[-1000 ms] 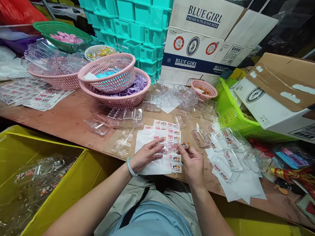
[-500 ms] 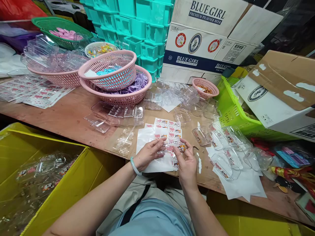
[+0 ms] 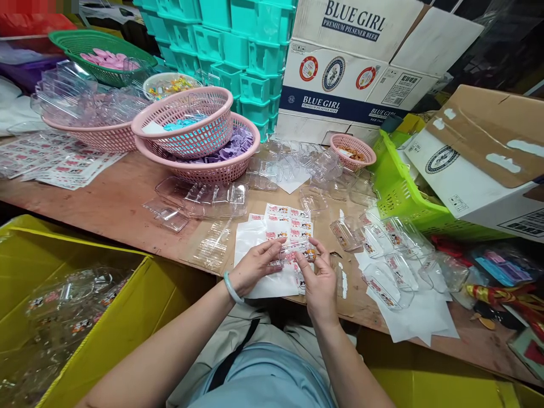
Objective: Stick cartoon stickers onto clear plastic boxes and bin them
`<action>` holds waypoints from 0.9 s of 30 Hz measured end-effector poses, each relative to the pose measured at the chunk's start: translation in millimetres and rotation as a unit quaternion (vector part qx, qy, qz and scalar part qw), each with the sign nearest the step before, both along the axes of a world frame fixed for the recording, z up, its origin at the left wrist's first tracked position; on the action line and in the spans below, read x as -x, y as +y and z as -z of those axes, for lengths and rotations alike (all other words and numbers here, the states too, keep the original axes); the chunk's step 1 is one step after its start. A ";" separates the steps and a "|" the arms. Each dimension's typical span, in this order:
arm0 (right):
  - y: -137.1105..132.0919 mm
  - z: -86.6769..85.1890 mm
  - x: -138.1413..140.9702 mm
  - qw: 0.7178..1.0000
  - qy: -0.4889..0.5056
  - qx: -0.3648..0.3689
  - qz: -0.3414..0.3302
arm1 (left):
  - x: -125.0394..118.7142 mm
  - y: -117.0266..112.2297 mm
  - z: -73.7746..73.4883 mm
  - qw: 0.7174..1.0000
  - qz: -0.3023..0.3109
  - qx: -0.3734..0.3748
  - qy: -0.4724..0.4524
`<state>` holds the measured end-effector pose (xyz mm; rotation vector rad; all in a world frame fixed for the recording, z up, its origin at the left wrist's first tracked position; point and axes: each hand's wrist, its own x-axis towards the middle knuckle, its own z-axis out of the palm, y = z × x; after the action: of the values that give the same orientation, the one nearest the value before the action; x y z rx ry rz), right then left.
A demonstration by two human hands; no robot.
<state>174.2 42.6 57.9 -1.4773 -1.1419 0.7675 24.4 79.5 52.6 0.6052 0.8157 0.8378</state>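
Between my two hands, just over the sticker sheets, is a small clear plastic case [image 3: 293, 247]. My left hand [image 3: 258, 263], with a pale bangle at the wrist, is closed on the case's left end. At the right end my right hand [image 3: 317, 275] grips it between thumb and fingers, next to a cat-picture sticker. Beneath lies a sticker sheet [image 3: 277, 211] with rows of pink lettering and cat pictures, partly covered by white backing paper [image 3: 246, 243] and by my hands. Several stickered clear cases [image 3: 385, 289] rest on white paper to the right.
Pink baskets [image 3: 199, 173] with blue and purple pieces stand at the back left. Empty clear trays [image 3: 216, 198] lie before them. A yellow bin [image 3: 170, 300] holding stickered cases is at the lower left. A lime basket [image 3: 399, 192] and cartons [image 3: 335, 107] border the back and right.
The whole view has shifted slightly. Both hands keep their hold on the clear case; my right fingers have moved only a little.
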 end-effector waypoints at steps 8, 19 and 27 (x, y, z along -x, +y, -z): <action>0.4 -0.8 -0.4 0.999 -0.037 0.003 0.007 | -0.2 1.1 -2.0 1.000 0.003 0.003 0.002; -6.2 -8.4 6.3 0.985 -0.158 -0.068 0.028 | -1.8 -3.0 -3.5 1.000 0.001 -0.009 0.018; -21.0 -23.0 9.3 0.989 -0.088 -0.115 0.024 | -0.5 -1.1 -0.1 1.000 0.001 -0.002 0.003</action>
<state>164.9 21.6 80.9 -1.3913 -1.2770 0.4620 24.9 78.4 52.7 0.6125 0.8187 0.8374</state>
